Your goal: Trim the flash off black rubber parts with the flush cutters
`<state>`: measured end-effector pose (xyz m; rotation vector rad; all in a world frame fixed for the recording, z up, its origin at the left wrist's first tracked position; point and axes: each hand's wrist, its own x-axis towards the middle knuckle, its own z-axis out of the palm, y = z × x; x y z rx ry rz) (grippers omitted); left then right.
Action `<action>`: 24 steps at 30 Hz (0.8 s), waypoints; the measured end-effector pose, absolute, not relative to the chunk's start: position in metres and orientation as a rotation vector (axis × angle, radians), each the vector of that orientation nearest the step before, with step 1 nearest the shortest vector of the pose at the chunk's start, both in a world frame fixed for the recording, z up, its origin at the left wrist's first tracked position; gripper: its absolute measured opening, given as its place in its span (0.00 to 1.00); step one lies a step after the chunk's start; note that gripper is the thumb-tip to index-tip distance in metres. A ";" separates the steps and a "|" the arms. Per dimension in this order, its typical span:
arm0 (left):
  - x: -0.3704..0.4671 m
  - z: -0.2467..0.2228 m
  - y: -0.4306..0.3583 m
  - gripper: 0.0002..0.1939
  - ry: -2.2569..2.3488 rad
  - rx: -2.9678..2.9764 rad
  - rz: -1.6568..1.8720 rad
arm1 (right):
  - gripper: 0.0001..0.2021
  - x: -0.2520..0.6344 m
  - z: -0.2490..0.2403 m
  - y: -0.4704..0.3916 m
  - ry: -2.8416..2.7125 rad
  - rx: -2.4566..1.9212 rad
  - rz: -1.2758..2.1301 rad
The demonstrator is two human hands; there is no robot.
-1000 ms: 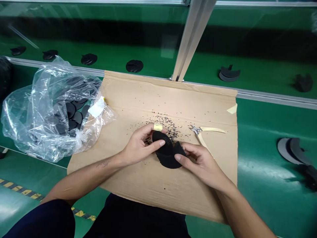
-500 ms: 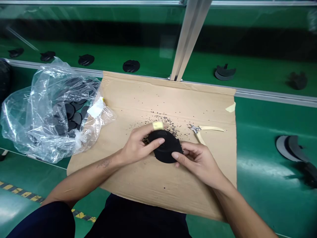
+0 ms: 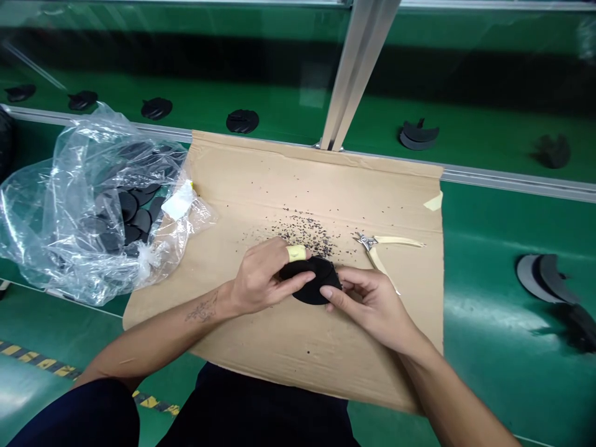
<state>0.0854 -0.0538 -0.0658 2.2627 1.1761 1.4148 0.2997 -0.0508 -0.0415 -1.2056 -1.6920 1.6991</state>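
A round black plastic part [image 3: 311,287] is held between both hands above the cardboard sheet [image 3: 261,354]. My left hand [image 3: 263,273], with yellow tape round a finger, pinches its left side, thumb on the face toward me. On its right edge, my right hand [image 3: 367,301] grips with the thumb in front and the fingers behind. Small black scraps [image 3: 305,230] lie scattered on the cardboard just beyond the part. To the right rests a pair of nippers [image 3: 370,242] with cream handles, spread apart and touched by neither hand.
At the left, a clear plastic bag [image 3: 79,186] holds several black discs [image 3: 139,217]. Beyond the cardboard stands a metal post [image 3: 356,74] on a rail. Black parts [image 3: 242,121] lie along the green belt [image 3: 284,127] behind it. More curved parts [image 3: 542,276] sit at the right.
The black part has tilted, so its face looks narrower. My left hand has shifted slightly down and right, with its fingers more curled; my right hand stays nearly still.
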 end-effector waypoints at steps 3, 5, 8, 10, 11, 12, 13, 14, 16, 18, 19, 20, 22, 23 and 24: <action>0.086 -0.066 -0.055 0.10 1.194 2.249 1.360 | 0.19 0.300 -0.041 -0.051 -1.711 -1.173 1.674; 0.087 -0.067 -0.055 0.10 1.210 2.245 1.339 | 0.19 0.300 -0.042 -0.051 -1.719 -1.167 1.663; 0.087 -0.067 -0.056 0.10 1.219 2.259 1.326 | 0.19 0.300 -0.043 -0.051 -1.729 -1.155 1.671; 0.086 -0.067 -0.056 0.10 1.205 2.247 1.315 | 0.19 0.300 -0.043 -0.050 -1.734 -1.146 1.675; 0.086 -0.067 -0.056 0.10 1.199 2.235 1.308 | 0.19 0.300 -0.043 -0.049 -1.737 -1.143 1.671; 0.086 -0.066 -0.056 0.12 1.197 2.217 1.294 | 0.19 0.300 -0.042 -0.049 -1.741 -1.140 1.661; 0.086 -0.066 -0.056 0.13 1.194 2.197 1.279 | 0.19 0.301 -0.042 -0.049 -1.747 -1.136 1.648; 0.086 -0.066 -0.056 0.15 1.189 2.176 1.261 | 0.18 0.301 -0.042 -0.049 -1.755 -1.133 1.636; 0.086 -0.066 -0.056 0.16 1.152 2.146 1.224 | 0.18 0.301 -0.041 -0.049 -1.773 -1.136 1.613; 0.086 -0.067 -0.056 0.17 1.088 2.127 1.209 | 0.18 0.301 -0.041 -0.050 -1.790 -1.147 1.592; 0.087 -0.067 -0.056 0.17 1.065 2.118 1.207 | 0.18 0.301 -0.041 -0.051 -1.799 -1.152 1.583; 0.087 -0.067 -0.056 0.17 1.051 2.107 1.207 | 0.18 0.301 -0.041 -0.052 -1.807 -1.157 1.576; 0.087 -0.067 -0.056 0.17 1.037 2.083 1.220 | 0.18 0.301 -0.042 -0.053 -1.821 -1.164 1.559; 0.087 -0.067 -0.056 0.17 1.031 2.077 1.225 | 0.18 0.301 -0.042 -0.053 -1.828 -1.170 1.550; 0.087 -0.067 -0.056 0.16 1.024 2.077 1.226 | 0.18 0.300 -0.042 -0.054 -1.837 -1.178 1.532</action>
